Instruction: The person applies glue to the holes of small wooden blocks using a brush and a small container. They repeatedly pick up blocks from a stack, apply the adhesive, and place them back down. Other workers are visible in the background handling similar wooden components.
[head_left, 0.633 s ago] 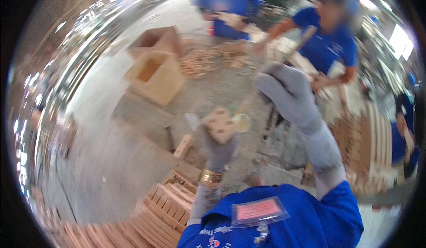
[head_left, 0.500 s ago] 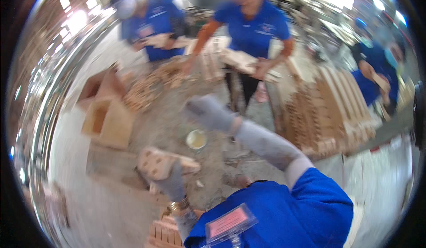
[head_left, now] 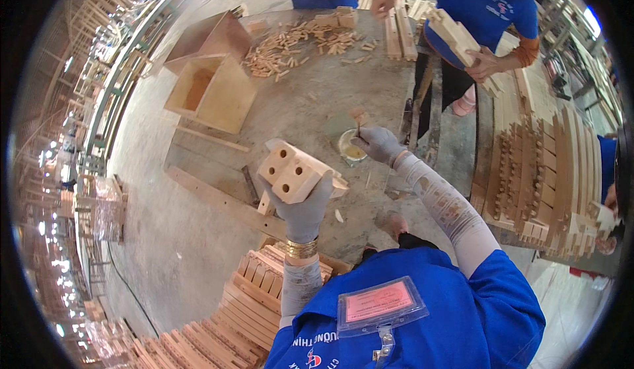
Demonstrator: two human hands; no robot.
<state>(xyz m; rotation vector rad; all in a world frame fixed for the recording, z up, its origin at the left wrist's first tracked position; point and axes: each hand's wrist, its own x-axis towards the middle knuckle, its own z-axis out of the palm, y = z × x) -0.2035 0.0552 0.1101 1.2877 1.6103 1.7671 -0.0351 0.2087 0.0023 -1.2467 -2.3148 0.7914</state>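
Note:
My left hand (head_left: 304, 209), in a grey glove, holds up a stack of wooden blocks (head_left: 294, 171) whose end faces show drilled holes. My right hand (head_left: 378, 144), also gloved, grips a small stick or brush (head_left: 358, 123) whose lower end sits in a small round cup of yellowish glue (head_left: 351, 149) on the workbench (head_left: 297, 114). The cup lies just right of the held blocks.
Two open wooden boxes (head_left: 212, 90) and a heap of short dowels (head_left: 290, 42) lie at the bench's far side. Two people in blue shirts work across the bench, one holding wooden parts (head_left: 456, 38). Wooden pieces are stacked at right (head_left: 541, 171) and below (head_left: 251, 296).
The view has swung, bringing the bench closer. My right hand came down from a raised position to the glue cup. My left hand still holds the blocks.

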